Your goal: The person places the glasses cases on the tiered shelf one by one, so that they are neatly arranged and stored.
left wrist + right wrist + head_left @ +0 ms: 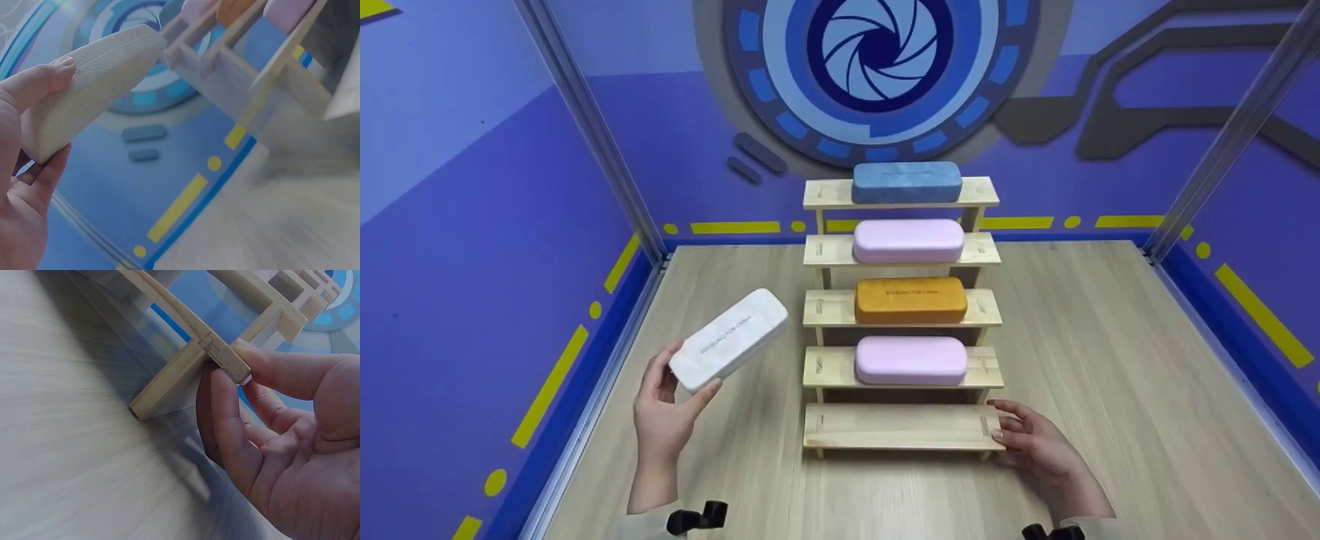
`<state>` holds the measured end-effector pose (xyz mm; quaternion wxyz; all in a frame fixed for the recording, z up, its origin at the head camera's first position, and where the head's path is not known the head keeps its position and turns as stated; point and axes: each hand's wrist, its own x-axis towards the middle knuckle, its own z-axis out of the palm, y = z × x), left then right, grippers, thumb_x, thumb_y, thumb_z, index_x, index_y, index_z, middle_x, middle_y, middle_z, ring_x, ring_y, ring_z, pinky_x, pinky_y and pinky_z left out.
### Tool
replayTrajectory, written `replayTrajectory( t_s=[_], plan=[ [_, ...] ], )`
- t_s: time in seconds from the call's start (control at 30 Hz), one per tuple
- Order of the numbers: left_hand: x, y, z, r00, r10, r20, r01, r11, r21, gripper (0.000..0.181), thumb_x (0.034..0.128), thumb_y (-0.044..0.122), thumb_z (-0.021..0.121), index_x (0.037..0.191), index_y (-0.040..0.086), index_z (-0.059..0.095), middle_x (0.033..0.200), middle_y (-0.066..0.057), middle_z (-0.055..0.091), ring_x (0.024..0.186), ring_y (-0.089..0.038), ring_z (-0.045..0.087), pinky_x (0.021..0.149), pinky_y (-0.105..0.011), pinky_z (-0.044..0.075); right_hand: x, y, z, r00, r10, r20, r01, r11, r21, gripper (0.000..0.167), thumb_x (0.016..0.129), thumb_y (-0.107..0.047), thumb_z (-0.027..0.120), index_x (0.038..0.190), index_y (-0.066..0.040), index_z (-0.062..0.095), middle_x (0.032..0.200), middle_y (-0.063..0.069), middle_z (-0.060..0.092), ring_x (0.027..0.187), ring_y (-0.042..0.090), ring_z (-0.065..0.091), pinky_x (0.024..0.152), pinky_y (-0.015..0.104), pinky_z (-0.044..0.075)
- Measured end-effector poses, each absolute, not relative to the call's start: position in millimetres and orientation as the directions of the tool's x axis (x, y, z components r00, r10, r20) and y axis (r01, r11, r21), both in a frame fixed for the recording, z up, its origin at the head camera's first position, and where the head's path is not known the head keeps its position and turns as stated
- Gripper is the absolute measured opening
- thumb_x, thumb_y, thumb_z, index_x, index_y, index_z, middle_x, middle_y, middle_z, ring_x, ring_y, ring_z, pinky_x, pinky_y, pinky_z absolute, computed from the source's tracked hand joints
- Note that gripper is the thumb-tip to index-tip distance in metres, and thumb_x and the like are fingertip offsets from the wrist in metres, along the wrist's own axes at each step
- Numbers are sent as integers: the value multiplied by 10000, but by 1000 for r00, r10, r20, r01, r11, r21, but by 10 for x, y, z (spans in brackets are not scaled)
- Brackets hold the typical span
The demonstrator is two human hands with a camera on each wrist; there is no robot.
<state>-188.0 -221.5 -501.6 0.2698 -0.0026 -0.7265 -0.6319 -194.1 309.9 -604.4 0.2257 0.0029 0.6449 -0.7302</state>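
In the head view my left hand (667, 412) grips one end of a white glasses case (731, 337) with dark lettering, held tilted in the air left of a stepped wooden rack (904, 427). The left wrist view shows the thumb along one face of the white case (95, 84) and fingers beneath it. My right hand (1046, 446) pinches the right end of the rack's lowest shelf. In the right wrist view, thumb and fingers sit on opposite faces of that shelf's end (225, 357). Nothing stands on this lowest shelf.
Higher shelves carry a pink case (911, 360), an orange case (911, 300), another pink case (908, 240) and a blue case (907, 183) on top. Printed blue-purple panels (495, 300) with metal corner posts (592, 127) enclose the wooden tabletop (1110, 360).
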Motion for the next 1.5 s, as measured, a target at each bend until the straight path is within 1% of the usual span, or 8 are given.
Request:
replayTrajectory(
  t_s=[0.23,0.4,0.53,0.83,1.03,1.27,1.4,1.5],
  plan=[
    [-1838,-2046,-4931,-837,-227,499,450,234,862,776,695,-169,841,1406,-48,555,1296,130,593,1125,-26,584,983,-80,472,-1937,3097,-6028,-898,-305,-317,341,-30,-939,729,978,-77,660,1540,55,215,1144,-40,708,972,116,726,802,311,625],
    [-1848,-1915,-4933,-804,-129,581,545,233,805,773,683,-169,847,1391,-73,552,1318,104,603,1117,-34,596,967,-97,492,-1943,3093,-6035,-899,-290,-328,350,-27,-936,732,976,-78,663,1544,52,219,1143,-33,708,971,123,729,800,316,626],
    [-1859,-1801,-4948,-796,-61,602,579,210,788,781,685,-154,853,1396,-81,538,1339,53,613,1142,-33,601,978,-110,495,-1947,3096,-6046,-898,-293,-328,354,-38,-935,715,982,-71,653,1544,39,226,1145,-34,706,966,121,725,789,315,624],
    [-1862,-1512,-4961,-843,33,537,534,162,830,795,673,-87,896,1396,-19,573,1341,-104,619,1168,-42,620,1001,-138,502,-1952,3107,-6056,-897,-317,-310,341,-48,-939,691,990,-61,639,1538,39,230,1156,-32,704,976,125,721,794,323,627],
    [-1860,-1302,-4978,-842,101,530,540,124,833,790,684,-62,900,1399,-28,568,1371,-238,595,1228,-33,599,1052,-148,478,-1948,3106,-6051,-896,-320,-309,342,-51,-938,686,993,-65,633,1537,38,229,1157,-33,701,973,122,718,793,322,626],
    [-1852,-1081,-5060,-847,204,492,514,75,854,775,694,-7,912,1394,17,580,1412,-207,583,1247,-63,594,1056,-174,487,-1933,3112,-6052,-893,-343,-292,334,-66,-940,674,997,-42,616,1537,38,219,1142,-50,702,932,87,712,730,258,602],
    [-1855,-966,-5118,-851,255,458,486,58,872,753,701,47,925,1378,41,596,1399,-180,601,1230,-76,593,1036,-186,500,-1945,3106,-6050,-893,-326,-311,344,-49,-938,727,992,-61,633,1553,52,185,1146,-49,705,947,94,717,751,280,613],
    [-1863,-888,-5168,-854,288,433,461,33,887,753,700,50,927,1377,53,599,1394,-169,606,1228,-91,596,1025,-211,513,-1951,3102,-6051,-894,-314,-320,348,-38,-937,743,985,-65,642,1554,56,181,1147,-45,705,949,101,717,751,286,614]
  ],
)
